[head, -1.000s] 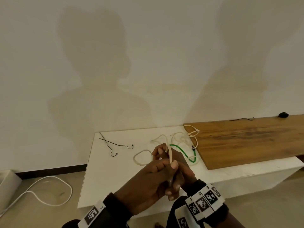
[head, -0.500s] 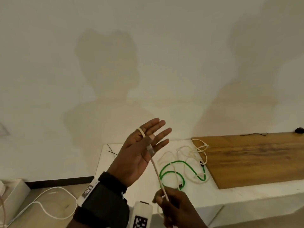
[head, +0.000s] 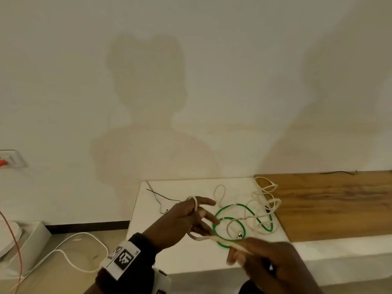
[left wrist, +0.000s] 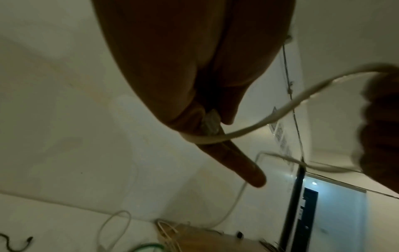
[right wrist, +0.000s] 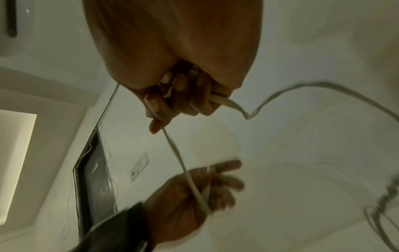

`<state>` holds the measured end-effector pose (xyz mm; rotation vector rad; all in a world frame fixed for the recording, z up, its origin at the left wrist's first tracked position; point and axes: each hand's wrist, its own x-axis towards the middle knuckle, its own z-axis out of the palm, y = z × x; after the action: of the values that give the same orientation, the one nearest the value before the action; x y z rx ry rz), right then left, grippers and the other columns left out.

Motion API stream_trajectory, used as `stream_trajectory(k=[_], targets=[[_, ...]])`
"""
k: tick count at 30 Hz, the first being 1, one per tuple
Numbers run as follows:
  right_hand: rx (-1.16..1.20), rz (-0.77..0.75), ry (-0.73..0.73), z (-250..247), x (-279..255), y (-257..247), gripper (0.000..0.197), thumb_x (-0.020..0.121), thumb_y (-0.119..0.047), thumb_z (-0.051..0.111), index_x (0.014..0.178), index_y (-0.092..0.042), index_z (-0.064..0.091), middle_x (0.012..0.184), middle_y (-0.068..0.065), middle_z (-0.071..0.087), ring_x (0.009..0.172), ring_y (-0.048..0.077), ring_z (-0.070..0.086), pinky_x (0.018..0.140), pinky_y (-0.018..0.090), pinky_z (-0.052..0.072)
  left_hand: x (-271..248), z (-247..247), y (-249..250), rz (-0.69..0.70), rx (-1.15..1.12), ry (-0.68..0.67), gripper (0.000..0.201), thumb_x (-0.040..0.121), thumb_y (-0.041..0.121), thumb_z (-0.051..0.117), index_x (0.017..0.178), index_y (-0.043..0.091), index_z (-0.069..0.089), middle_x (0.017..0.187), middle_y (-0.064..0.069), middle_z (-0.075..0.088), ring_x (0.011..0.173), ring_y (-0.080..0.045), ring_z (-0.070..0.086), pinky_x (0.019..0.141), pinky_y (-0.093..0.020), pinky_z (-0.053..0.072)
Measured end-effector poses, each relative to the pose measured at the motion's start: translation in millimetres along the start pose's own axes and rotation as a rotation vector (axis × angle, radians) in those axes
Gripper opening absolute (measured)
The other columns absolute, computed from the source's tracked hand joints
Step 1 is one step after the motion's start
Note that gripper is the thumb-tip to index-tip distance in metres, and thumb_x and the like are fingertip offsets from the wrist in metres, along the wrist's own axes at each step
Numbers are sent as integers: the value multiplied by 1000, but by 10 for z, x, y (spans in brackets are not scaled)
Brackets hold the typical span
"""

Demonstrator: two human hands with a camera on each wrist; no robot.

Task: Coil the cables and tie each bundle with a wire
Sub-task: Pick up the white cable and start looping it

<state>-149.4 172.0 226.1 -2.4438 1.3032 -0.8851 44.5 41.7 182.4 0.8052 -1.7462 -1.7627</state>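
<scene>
A cream cable [head: 195, 204] is looped round the spread fingers of my left hand [head: 203, 213]. Its thumb pins the cable's plug [left wrist: 209, 124] against the fingers. From under that hand the cable runs right into my right hand [head: 239, 253], which grips it in curled fingers [right wrist: 183, 98]. The rest of the cream cable [head: 265, 200] lies tangled on the white table [head: 180, 257], over a green cable [head: 233, 221]. Thin black tie wires [head: 161, 198] lie at the table's far left.
A wooden board [head: 339, 204] adjoins the table on the right, with another thin black wire [head: 339, 172] at its far edge. On the floor to the left lie a white cable [head: 70, 251] and a white box [head: 31, 238]. A wall stands close behind.
My left hand has come down from its raised, palm-up pose to just above the table. The right hand has swung the cream cable under it and out to the right.
</scene>
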Motion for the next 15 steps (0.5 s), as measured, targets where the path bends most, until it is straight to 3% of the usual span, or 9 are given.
stream_trajectory(k=[2,4,5,8,10,12,15], targets=[[149,88,111,-195,189,19,19,89,-45,54,85,-37,70,69,-23,65,52,-5,53,50,1,33,-138,183,-33,-11,8,-117,30,101,10,32,124,5,50,91,-24,67,69,-35,64,67,-30,50],[67,64,195,-305,351,105,15,88,-28,61,84,-21,73,66,-36,57,50,-7,51,50,0,31,-246,356,-40,-10,-58,-199,36,98,14,29,124,6,52,79,-21,64,58,-26,55,60,-30,42],[34,65,206,-342,425,157,15,87,-27,61,83,-18,73,65,-38,56,48,-4,50,50,2,32,-279,421,-27,-11,-97,-216,37,100,18,27,123,7,54,75,-17,63,55,-24,51,57,-30,40],[37,100,263,-445,555,300,16,85,-31,63,82,-19,73,59,-31,57,46,6,51,47,13,39,-315,568,-3,8,-189,-202,41,100,32,29,117,11,60,64,-9,58,51,-23,41,51,-25,37],[89,146,262,-441,599,397,7,83,-20,69,81,-16,74,55,-26,59,47,7,54,48,11,39,-342,629,35,27,-222,-208,43,99,38,32,113,10,62,61,-7,55,51,-22,38,50,-24,36],[130,191,250,-395,643,470,7,83,-13,69,78,-16,74,53,-22,60,48,6,56,50,8,40,-364,680,66,30,-252,-252,41,99,38,35,110,9,62,61,-4,54,50,-16,41,49,-22,36],[189,266,230,-260,659,646,9,82,-17,69,76,-23,74,53,-9,64,49,6,59,54,17,47,-369,736,116,50,-334,-362,26,101,30,40,107,12,58,71,-2,61,51,-10,48,50,-19,40]])
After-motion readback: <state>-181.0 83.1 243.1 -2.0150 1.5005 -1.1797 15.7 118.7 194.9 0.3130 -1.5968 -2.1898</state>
